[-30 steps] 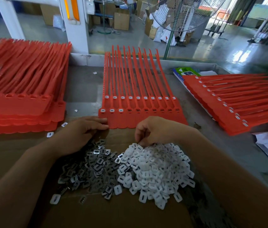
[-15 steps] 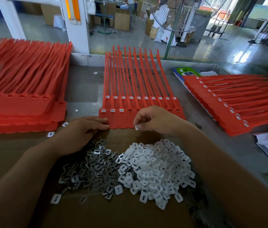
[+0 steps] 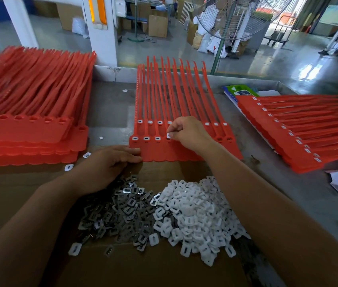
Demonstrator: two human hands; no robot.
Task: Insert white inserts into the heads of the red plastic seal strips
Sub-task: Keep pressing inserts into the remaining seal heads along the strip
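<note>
Head view shows a grey table (image 3: 110,112) with a cardboard (image 3: 164,272) on its near part. On the table lie a left stack (image 3: 29,129) and a right stack (image 3: 300,129) of red strips, and between them one sheet (image 3: 184,150) of joined strips. The strips of this sheet point away from the person, and their heads make a row from left to right at the near end.

On the cardboard are a white pile (image 3: 195,214) of inserts and, touching it on the left, a grey pile (image 3: 118,212) of metal pieces.

The left hand (image 3: 110,164) lies low with quite straight fingers and touches the near left edge of the sheet; I judge it steadies the sheet. The right hand (image 3: 188,131) is over the row of heads, much nearer to them than the left. Its thumb and forefinger are together and pinch one insert (image 3: 169,136), which sits at the fourth head (image 3: 168,139) from the left. If it is fully seated I cannot tell.

Three heads left of it are already white. The empty heads lie to the right of the fingers, partly hidden under the hand, so the work probably goes rightward along the row.
</note>
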